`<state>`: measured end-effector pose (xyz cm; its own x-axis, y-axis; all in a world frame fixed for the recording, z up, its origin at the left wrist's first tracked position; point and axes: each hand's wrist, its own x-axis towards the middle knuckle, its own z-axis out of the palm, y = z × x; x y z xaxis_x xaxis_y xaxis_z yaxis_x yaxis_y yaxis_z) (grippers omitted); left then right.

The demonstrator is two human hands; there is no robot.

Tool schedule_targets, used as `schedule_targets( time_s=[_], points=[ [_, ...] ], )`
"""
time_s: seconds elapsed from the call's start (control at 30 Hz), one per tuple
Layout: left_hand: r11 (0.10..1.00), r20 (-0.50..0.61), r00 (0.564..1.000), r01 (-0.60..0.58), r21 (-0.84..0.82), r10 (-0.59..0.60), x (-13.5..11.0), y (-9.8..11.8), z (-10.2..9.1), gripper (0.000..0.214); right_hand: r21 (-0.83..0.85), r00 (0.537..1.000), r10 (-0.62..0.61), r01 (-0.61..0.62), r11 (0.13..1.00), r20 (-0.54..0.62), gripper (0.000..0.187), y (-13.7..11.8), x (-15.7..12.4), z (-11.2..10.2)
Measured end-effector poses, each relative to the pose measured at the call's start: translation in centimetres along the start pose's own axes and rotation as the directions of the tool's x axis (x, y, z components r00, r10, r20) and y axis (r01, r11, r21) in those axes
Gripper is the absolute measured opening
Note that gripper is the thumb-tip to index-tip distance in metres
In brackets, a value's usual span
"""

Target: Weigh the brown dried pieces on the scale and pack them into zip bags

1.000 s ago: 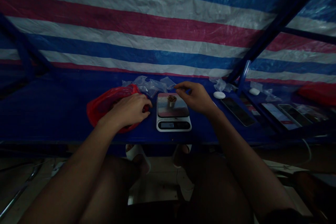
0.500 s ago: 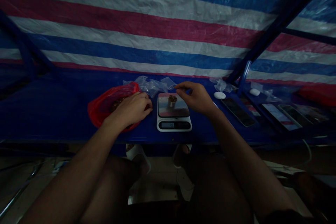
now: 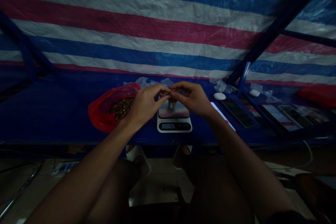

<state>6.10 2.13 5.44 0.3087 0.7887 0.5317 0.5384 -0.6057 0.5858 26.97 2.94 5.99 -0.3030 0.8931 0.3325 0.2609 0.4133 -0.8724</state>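
A small white kitchen scale sits on the blue table, display lit, with a small metal cup of brown bits on its platform. My left hand and my right hand meet just above the cup, fingertips pinched together on something too small to make out. Left of the scale lies an open red plastic bag holding brown seeds or nuts.
Clear plastic bags lie behind the scale and more at right. Right of the scale are a white round piece, phones and other devices. A striped tarp hangs behind; the table's front edge is near my knees.
My left hand left the red bag and rose right to meet the right hand over the cup. The bag's brown contents now show.
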Motion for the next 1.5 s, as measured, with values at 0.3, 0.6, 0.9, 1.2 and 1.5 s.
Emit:
schedule_targets(
  time_s=[0.3,0.6,0.9,1.2,1.5],
  points=[
    [0.995,0.024,0.998,-0.064,0.073,0.063,0.5,-1.3,-0.2,0.017,-0.281,0.989,-0.066,0.027,0.959,-0.13,0.015,1.2,0.4,-1.2],
    [0.981,0.165,0.986,-0.015,0.195,-0.018,0.3,-2.4,-0.5,0.024,-0.461,0.996,-0.023,-0.017,0.887,-0.082,0.018,1.7,0.4,-1.5],
    [0.984,0.17,0.985,0.002,0.176,-0.033,0.1,-2.6,-0.5,0.026,-0.464,0.998,-0.013,-0.015,0.886,-0.056,0.016,1.8,0.4,-1.3],
    [0.985,0.142,0.99,-0.01,0.173,-0.015,0.1,-2.9,-0.8,0.025,-0.441,0.991,-0.045,-0.017,0.897,-0.13,0.022,1.7,0.3,-1.7],
    [0.922,0.31,0.947,-0.05,0.385,-0.078,-0.1,-4.9,-1.3,0.037,-0.411,0.975,-0.053,-0.041,0.911,-0.214,0.024,2.5,0.2,-2.2]
  ],
)
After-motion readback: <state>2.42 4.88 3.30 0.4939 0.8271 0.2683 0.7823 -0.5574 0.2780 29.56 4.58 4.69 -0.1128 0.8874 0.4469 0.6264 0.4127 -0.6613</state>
